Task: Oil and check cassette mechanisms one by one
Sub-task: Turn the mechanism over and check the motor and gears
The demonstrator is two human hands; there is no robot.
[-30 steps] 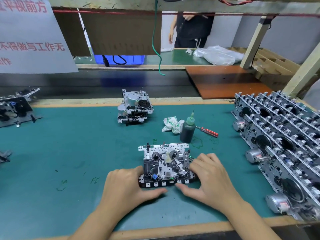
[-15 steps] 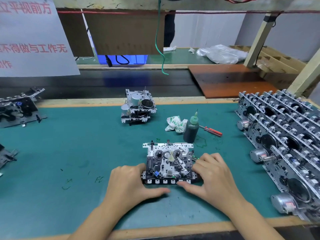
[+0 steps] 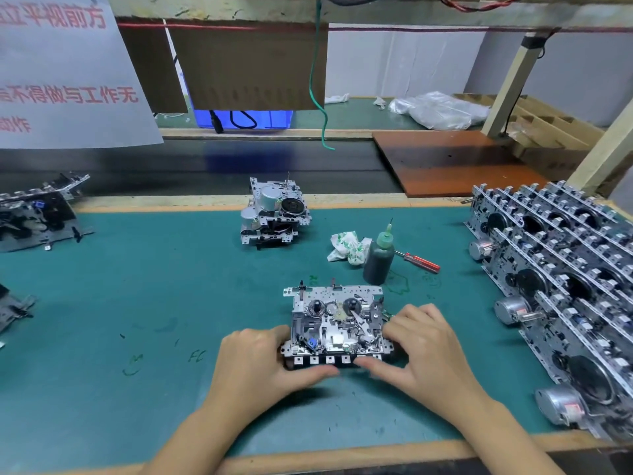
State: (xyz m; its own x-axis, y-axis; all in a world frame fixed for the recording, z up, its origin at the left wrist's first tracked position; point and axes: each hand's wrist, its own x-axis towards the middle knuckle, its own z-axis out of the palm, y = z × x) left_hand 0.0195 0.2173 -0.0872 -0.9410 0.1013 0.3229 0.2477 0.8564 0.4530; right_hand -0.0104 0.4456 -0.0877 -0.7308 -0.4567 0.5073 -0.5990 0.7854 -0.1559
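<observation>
Left hand [image 3: 260, 365] and right hand [image 3: 424, 351] gripping cassette mechanism [image 3: 335, 323] at both sides on green mat [image 3: 137, 303], thumbs pressing front keys, likely steadying it, checking action; oil bottle [image 3: 379, 258] standing near.

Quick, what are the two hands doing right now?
Left hand: holds the mechanism at its left end, thumb along the front.
Right hand: holds the same mechanism at its right end.

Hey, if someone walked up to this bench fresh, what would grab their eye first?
Probably the cassette mechanism lying flat at the centre of the green mat, gripped at its near corners by the left hand and right hand. Next, the big rack of mechanisms stacked along the right edge, and the dark green oil bottle standing just behind the work.
</observation>
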